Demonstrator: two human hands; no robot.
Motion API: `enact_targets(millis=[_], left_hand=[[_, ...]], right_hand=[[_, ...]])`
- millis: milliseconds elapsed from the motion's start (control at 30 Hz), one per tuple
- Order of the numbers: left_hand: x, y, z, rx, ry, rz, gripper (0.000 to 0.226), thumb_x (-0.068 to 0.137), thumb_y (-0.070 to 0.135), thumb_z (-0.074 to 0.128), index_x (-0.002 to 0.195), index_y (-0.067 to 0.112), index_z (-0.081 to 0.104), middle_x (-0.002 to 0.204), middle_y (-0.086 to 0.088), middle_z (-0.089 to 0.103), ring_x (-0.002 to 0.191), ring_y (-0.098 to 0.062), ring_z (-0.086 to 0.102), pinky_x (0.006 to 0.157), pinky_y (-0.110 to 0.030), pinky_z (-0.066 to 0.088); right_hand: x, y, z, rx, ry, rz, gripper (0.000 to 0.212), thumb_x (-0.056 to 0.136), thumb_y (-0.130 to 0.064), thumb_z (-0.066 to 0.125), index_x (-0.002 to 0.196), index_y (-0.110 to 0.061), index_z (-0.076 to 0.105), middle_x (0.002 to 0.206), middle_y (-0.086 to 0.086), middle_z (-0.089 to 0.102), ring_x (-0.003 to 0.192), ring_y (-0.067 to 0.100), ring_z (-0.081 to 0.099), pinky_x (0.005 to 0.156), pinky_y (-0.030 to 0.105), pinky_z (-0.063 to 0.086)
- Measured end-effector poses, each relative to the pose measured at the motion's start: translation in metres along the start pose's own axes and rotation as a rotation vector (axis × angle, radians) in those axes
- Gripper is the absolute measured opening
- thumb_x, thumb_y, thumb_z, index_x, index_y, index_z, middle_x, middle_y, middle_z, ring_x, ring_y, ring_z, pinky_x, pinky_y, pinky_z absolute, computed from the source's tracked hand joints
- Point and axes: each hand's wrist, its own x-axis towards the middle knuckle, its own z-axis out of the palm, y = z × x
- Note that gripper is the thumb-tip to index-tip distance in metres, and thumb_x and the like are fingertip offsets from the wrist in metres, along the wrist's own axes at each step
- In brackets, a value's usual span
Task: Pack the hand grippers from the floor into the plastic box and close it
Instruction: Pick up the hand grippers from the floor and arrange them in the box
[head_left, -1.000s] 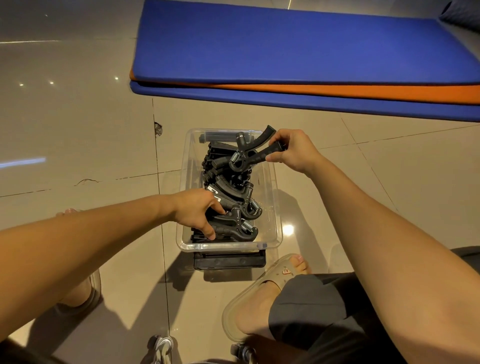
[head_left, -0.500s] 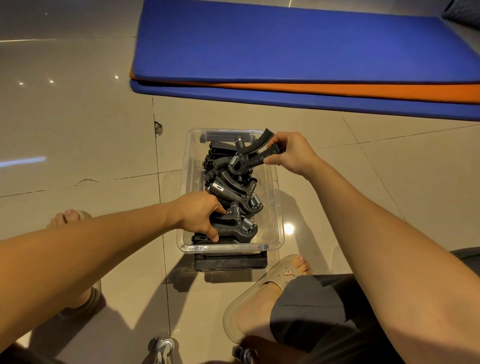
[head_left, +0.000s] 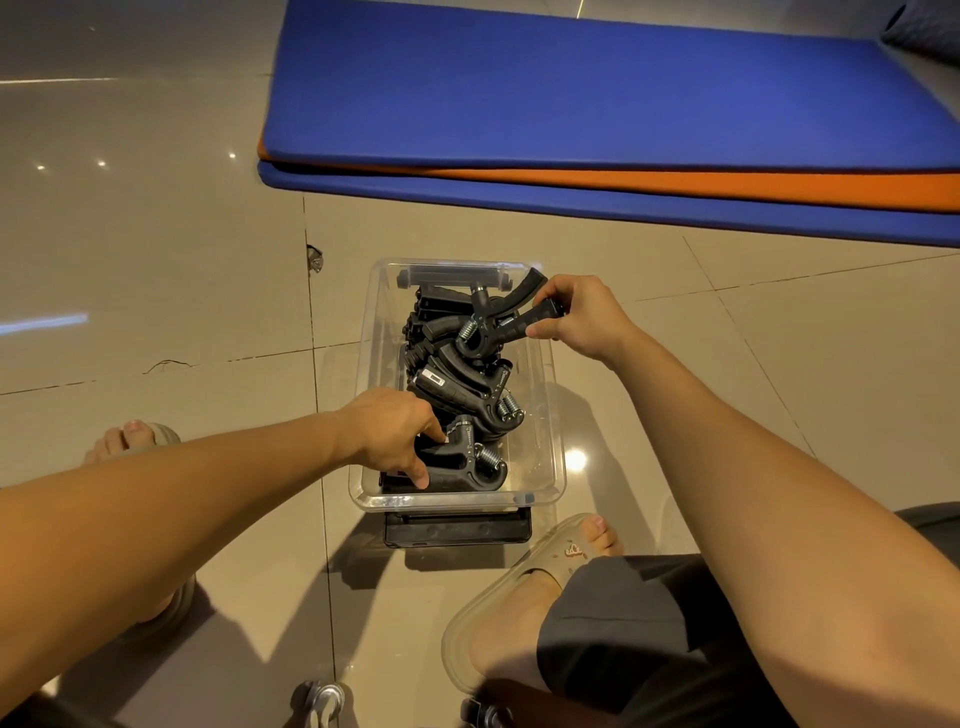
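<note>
The right hand (head_left: 576, 318) is clenched around one handle of a black hand gripper (head_left: 491, 332). It holds this at the far right of the plastic box (head_left: 467, 503), tilted. The spring end points down into the pile and the free handle sticks up over the far right corner of the rim. The left hand (head_left: 392, 435) reaches in over the left wall at the near end. Its thumb and forefinger are spread across the handles of the nearest hand gripper (head_left: 467, 465), and the forefinger tip is down by the box floor. Whether it clasps the handles or only presses on them cannot be told. The box is clear, stands open on the tiled floor (head_left: 156, 291) between the person's feet, and is long from near to far. Its left and middle part is filled with more black hand grippers (head_left: 462, 392) stacked one over another, silver springs showing. A strip of bare bottom runs along the right wall. A flat black panel (head_left: 457, 531) lies on the floor against the near end of the box, partly under it. Far beyond the box lies a blue mat (head_left: 571, 93) with an orange layer (head_left: 701, 183) in its edge. A beige sandal (head_left: 519, 587) on the right foot sits just near and right of the box.
</note>
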Motion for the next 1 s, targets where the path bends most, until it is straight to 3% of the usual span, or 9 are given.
enact_targets(millis=[133,267,400,567,667,767,833,900,1000], left_hand=[[0.002,0.001,-0.001,-0.027,-0.020,-0.002,0.077,0.073,0.063,0.077,0.140,0.032,0.056,0.131,0.009,0.065,0.119,-0.015,0.060,0.086,-0.029,0.047],[0.000,0.002,-0.018,-0.280,0.046,-0.021,0.073,0.074,0.057,0.080,0.137,0.026,0.060,0.131,0.007,0.067,0.116,-0.011,0.063,0.096,-0.032,0.052],[-0.002,0.006,-0.029,-0.418,0.299,-0.074,0.055,0.080,0.053,0.078,0.126,0.026,0.068,0.117,0.007,0.073,0.104,-0.009,0.068,0.087,-0.026,0.054],[-0.004,0.010,-0.051,-0.467,0.705,-0.263,0.068,0.079,0.059,0.076,0.134,0.023,0.058,0.124,0.003,0.065,0.107,-0.017,0.063,0.086,-0.035,0.054],[-0.002,0.007,-0.064,-0.595,0.681,-0.251,0.061,0.074,0.058,0.080,0.124,0.029,0.061,0.112,0.008,0.069,0.100,-0.015,0.065,0.079,-0.033,0.053],[-0.002,0.002,-0.070,-0.705,0.702,-0.256,0.062,0.076,0.053,0.081,0.129,0.025,0.064,0.111,0.005,0.072,0.093,-0.013,0.067,0.079,-0.033,0.054],[-0.003,-0.003,-0.074,-0.678,0.707,-0.257,0.069,0.076,0.053,0.081,0.135,0.021,0.062,0.118,0.003,0.071,0.102,-0.016,0.067,0.089,-0.038,0.055],[-0.006,-0.005,-0.082,-0.609,0.730,-0.220,0.058,0.076,0.053,0.081,0.125,0.026,0.067,0.109,0.009,0.070,0.097,-0.013,0.066,0.085,-0.037,0.056],[-0.010,-0.009,-0.094,-0.525,0.742,-0.122,0.037,0.075,0.046,0.082,0.106,0.030,0.070,0.093,0.011,0.066,0.085,-0.008,0.062,0.076,-0.039,0.057]], right_hand=[[-0.003,0.000,-0.001,0.024,0.005,0.024,0.030,0.073,-0.009,0.089,0.096,-0.013,0.070,0.084,0.000,0.069,0.081,0.020,0.065,0.082,0.038,0.057],[-0.006,-0.002,-0.003,0.035,0.014,0.030,0.030,0.072,-0.010,0.089,0.093,-0.016,0.069,0.081,-0.002,0.068,0.076,0.017,0.064,0.079,0.036,0.056],[-0.012,-0.008,-0.003,0.042,0.019,0.027,0.031,0.073,-0.011,0.089,0.097,-0.015,0.070,0.082,-0.002,0.068,0.078,0.017,0.064,0.078,0.036,0.056],[-0.021,-0.025,-0.008,0.135,0.013,-0.005,0.029,0.074,-0.009,0.088,0.096,-0.016,0.070,0.082,0.000,0.068,0.073,0.014,0.063,0.069,0.030,0.052],[-0.027,-0.039,-0.009,0.296,-0.032,-0.031,0.028,0.074,-0.004,0.086,0.094,-0.015,0.070,0.080,0.006,0.068,0.060,0.008,0.062,0.057,0.024,0.049],[-0.030,-0.048,-0.010,0.346,-0.082,-0.049,0.028,0.076,-0.003,0.085,0.099,-0.009,0.069,0.081,0.009,0.069,0.061,0.012,0.063,0.059,0.028,0.054],[-0.029,-0.048,-0.013,0.286,-0.116,-0.041,0.027,0.079,-0.007,0.083,0.101,-0.005,0.068,0.088,0.016,0.071,0.068,0.018,0.067,0.067,0.035,0.058],[-0.026,-0.047,-0.018,0.046,-0.069,-0.066,0.020,0.084,-0.023,0.081,0.094,-0.009,0.070,0.085,0.011,0.072,0.075,0.019,0.067,0.073,0.042,0.057],[-0.020,-0.048,-0.019,-0.321,0.209,-0.113,0.030,0.089,-0.048,0.070,0.079,-0.020,0.067,0.073,-0.005,0.064,0.072,0.015,0.060,0.061,0.035,0.049]])
